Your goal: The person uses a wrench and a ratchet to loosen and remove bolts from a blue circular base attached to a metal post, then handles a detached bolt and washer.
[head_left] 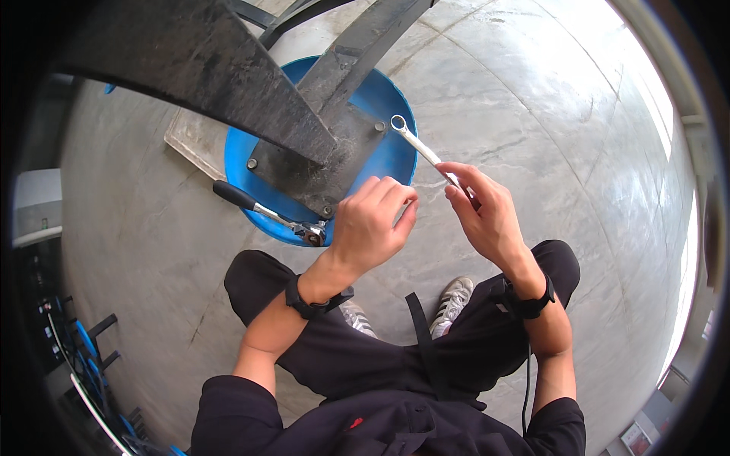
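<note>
My right hand grips a silver combination wrench by its lower end. The wrench's ring end points up and left, over the rim of a round blue base. Beside it, my left hand hovers over the base's near right edge, its fingers curled toward the thumb; whatever they hold, if anything, is hidden. A ratchet wrench with a black handle rests across the near left rim of the base. On the dark metal plate inside, a bolt shows close to the wrench's ring.
Thick black metal beams rise from the plate and cross the upper left. A flat, pale slab lies behind the base on the grey concrete floor. Dark equipment with blue parts stands along the left edge.
</note>
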### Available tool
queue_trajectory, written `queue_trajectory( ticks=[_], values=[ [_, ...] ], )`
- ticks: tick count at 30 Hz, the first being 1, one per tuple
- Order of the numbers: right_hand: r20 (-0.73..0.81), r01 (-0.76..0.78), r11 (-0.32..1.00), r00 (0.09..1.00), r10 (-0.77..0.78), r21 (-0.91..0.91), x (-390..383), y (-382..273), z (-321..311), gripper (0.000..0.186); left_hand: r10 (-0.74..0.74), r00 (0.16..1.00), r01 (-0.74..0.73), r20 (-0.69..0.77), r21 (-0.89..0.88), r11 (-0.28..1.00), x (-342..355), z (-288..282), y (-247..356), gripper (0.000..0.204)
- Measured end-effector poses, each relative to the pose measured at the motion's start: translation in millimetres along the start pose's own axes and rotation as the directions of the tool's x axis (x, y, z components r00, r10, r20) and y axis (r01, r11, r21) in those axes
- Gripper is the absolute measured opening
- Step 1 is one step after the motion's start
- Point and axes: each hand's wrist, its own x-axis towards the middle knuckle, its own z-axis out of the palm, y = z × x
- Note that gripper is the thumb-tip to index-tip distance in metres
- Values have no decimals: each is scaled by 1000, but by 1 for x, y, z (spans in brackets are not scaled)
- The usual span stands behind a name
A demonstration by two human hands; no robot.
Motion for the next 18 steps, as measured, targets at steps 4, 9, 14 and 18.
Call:
queue_trajectory(
  ticks=[4, 9, 14, 18],
  values=[
    [-31, 123, 987, 991, -126, -101, 6, 14, 11, 28, 60, 997, -59, 41, -12, 998, -9, -5, -3, 15],
    [36, 145, 970, 989, -141, -194, 19, 21, 9, 29, 68, 998, -68, 10, 11, 998, -11, -8, -5, 16],
    [113, 178, 940, 982, -151, -291, 19, 12, 14, 33, 86, 996, -86, 0, 80, 993, -6, -4, -9, 19],
    [96, 172, 985, 980, -174, 30, 12, 13, 24, 36, 12, 998, -3, -67, 132, 991, 3, 5, -11, 34]
  ],
)
